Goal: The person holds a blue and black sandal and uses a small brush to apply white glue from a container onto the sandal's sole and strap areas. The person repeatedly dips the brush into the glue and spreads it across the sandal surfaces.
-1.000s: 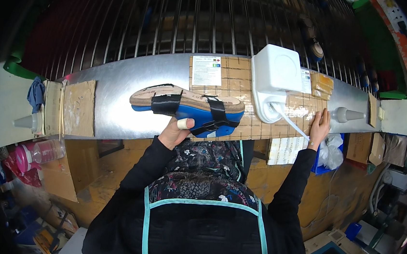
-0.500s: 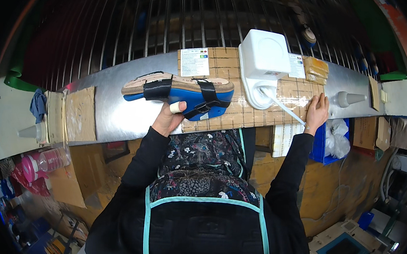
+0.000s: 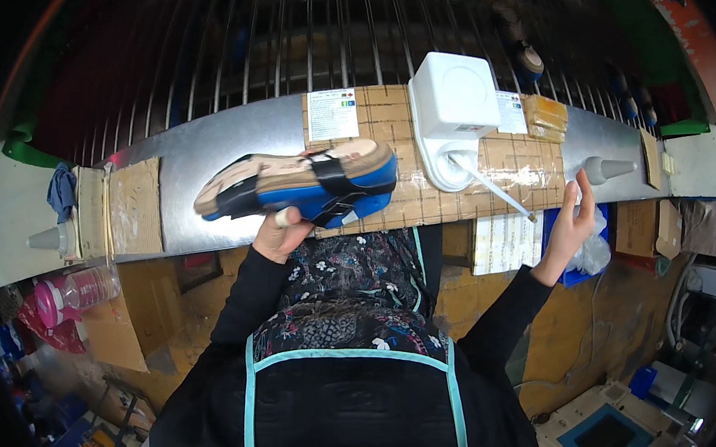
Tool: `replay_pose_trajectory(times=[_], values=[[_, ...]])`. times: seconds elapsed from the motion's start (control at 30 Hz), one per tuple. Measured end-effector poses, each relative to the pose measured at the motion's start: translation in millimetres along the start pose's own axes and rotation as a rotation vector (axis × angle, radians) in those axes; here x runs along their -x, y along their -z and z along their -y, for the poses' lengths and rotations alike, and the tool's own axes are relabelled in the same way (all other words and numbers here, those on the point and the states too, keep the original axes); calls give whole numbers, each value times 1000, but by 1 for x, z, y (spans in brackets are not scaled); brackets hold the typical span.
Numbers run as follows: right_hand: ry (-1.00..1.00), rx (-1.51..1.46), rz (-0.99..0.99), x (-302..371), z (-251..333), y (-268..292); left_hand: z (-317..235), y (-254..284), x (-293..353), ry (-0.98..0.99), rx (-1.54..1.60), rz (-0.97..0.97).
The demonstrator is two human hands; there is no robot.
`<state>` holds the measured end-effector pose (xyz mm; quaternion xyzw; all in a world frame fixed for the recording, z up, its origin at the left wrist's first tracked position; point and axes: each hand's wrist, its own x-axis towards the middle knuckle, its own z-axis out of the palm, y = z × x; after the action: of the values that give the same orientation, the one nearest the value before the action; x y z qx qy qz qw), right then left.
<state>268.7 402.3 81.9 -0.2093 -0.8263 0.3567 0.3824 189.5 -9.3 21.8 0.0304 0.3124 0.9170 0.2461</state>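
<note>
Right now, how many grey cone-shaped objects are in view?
2. One grey cone is near your bare right hand; the other grey cone is further left than the flat brown cardboard sheet. More may be hidden.

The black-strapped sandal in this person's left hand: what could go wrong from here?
The black-strapped sandal might slip or tip, since only the left hand holds it and its left end reaches well past that hand. The thin white stem slanting out of the white plastic container appears to stick out past the near edge of the cardboard, so the open right hand close by could knock it.
</note>
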Motion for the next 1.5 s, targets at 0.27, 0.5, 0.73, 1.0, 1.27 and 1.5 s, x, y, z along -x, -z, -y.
replay_pose_trajectory(times=[0.27, 0.5, 0.73, 1.0, 1.27, 1.5], values=[[346, 656, 283, 64, 68, -63, -54, -32, 2, -546, -209, 200], [311, 683, 305, 58, 58, -57, -56, -17, 24, -622, -203, 74], [447, 584, 147, 46, 67, -37, -58, -5, 27, -686, -290, -32], [445, 526, 148, 43, 58, -39, -68, -16, 16, -916, -650, -180], [495, 643, 207, 47, 51, -62, -60, -40, 3, -963, -683, -131], [488, 621, 200, 40, 54, -58, -82, -59, -3, -941, -851, 25]])
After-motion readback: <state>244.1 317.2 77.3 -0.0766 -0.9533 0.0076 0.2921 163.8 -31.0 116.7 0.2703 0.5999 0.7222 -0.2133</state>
